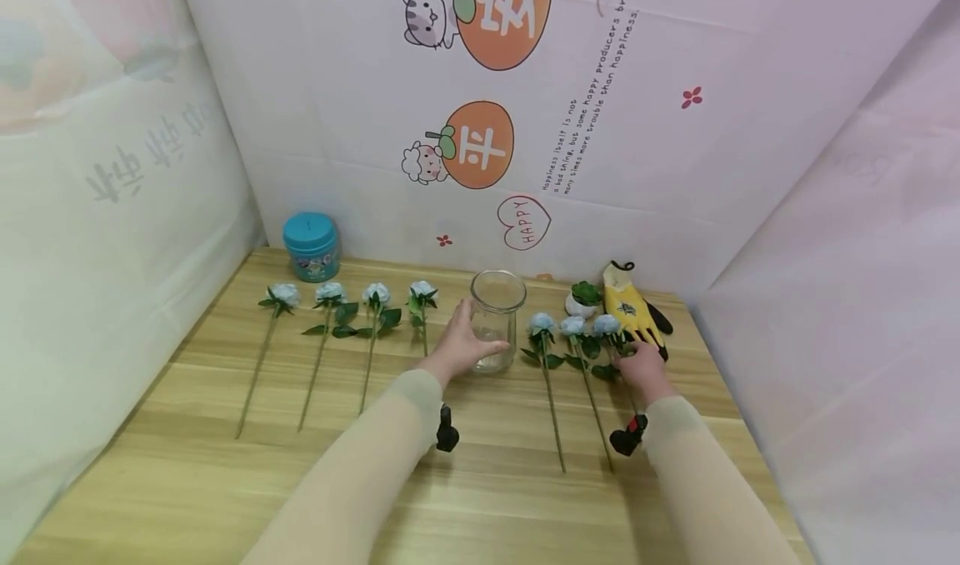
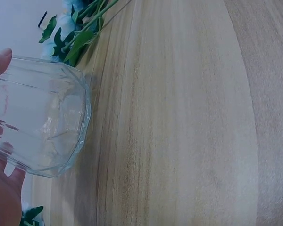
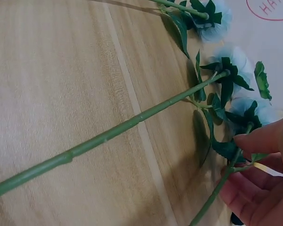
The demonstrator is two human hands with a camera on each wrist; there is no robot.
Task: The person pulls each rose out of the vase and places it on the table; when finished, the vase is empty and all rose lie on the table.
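Note:
A clear glass jar (image 1: 504, 332) stands upright near the back middle of the table, wide-mouthed with a thick rim. My left hand (image 1: 459, 347) grips its side, thumb toward the front; in the left wrist view the fingers of the left hand (image 2: 2, 188) show round the glass (image 2: 47, 113). At the right, my right hand (image 1: 643, 369) pinches the stem of the rightmost pale-blue artificial rose (image 1: 606, 325), just under its bloom. The right wrist view shows the thumb and fingers of the right hand (image 3: 262, 174) at that green stem (image 3: 208, 202).
Two more blue roses (image 1: 542, 325) lie between jar and right hand. Several others (image 1: 328, 292) lie in a row at the left. Along the back are a teal lidded tub (image 1: 312, 248), a small potted plant (image 1: 583, 297) and a yellow glove (image 1: 628, 302). Cloth walls enclose the table.

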